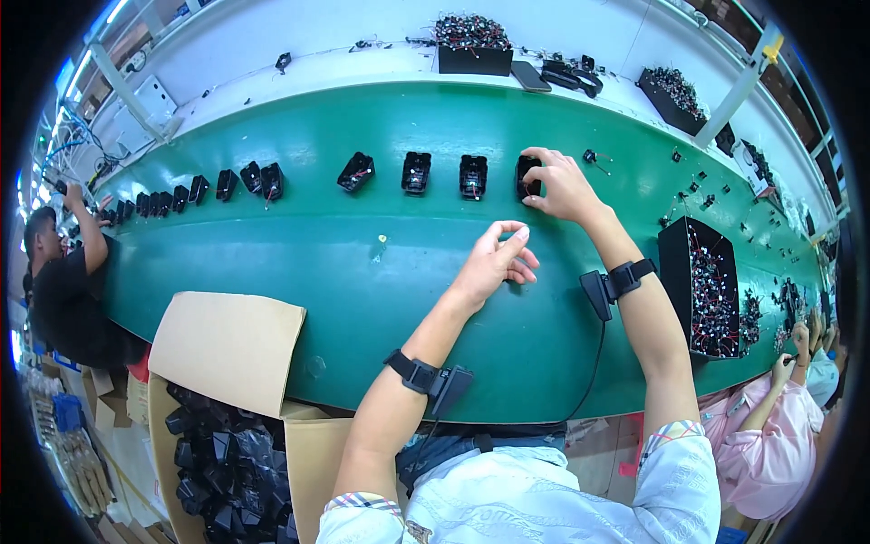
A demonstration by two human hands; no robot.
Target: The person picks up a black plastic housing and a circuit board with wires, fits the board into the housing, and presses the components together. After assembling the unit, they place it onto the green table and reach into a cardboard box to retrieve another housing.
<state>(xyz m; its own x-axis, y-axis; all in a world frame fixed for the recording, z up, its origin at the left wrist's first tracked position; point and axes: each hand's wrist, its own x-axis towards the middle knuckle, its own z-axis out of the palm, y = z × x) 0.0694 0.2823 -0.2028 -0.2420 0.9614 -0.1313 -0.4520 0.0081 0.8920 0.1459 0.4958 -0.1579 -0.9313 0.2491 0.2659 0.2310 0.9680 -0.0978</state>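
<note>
Head view, and here's the right hand [560, 186], thumb and fingers clamped on one black housing [525, 178] at the right end of the row on the green table [408, 281]! Three more housings [472, 178] sit spaced out to its left, then a close-set pair [271, 181], then a line too crowded to count. The left hand [497, 263] hovers nearby, fingers curled; whether they pinch anything, can't tell. Three black bins [476, 62] of wired parts, one cardboard box [227, 352], pale lettering across the shirt [517, 497].
</note>
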